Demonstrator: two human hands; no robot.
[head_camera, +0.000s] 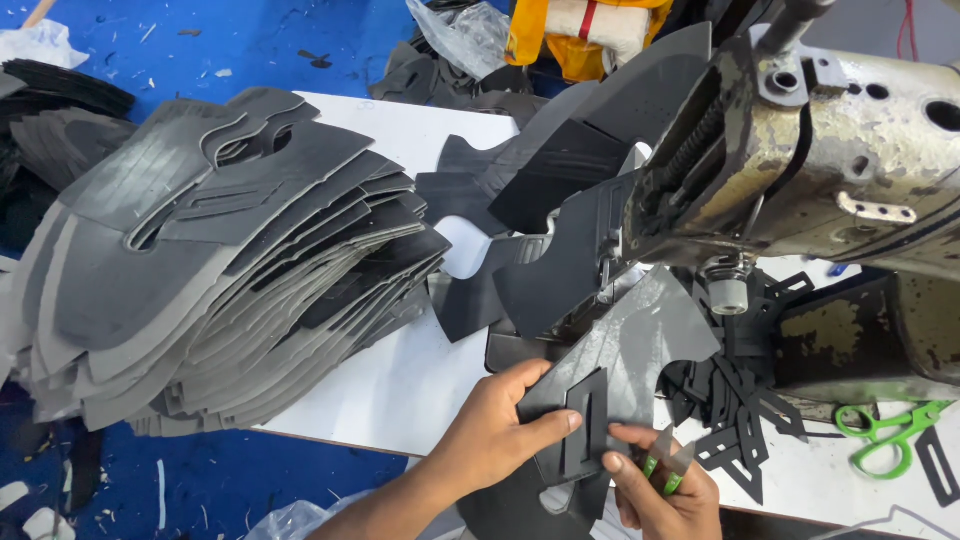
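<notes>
A tall, fanned stack of grey and black cut panels (230, 270) lies on the left of the white tabletop (400, 390), and more dark panels are heaped behind the sewing machine (800, 160); whether these are finished or waiting cannot be told from here. One grey panel (630, 350) lies at the near edge of the tabletop, just in front of the machine's head, with a small black slotted piece (588, 420) laid on top of it, so the work seems to be at the stage of lining up one piece on another, not yet under the needle. A loose pile of similar small black pieces (735, 410) sits just to the right, beside green-handled scissors (885, 435). The left hand (495, 425) reaches in from below, fingers wrapped over the panel's edge and thumb pressing flat across the black piece. The right hand (660, 490) is curled beneath, pinching the piece's lower end while gripping a small green-handled tool (662, 465).
</notes>
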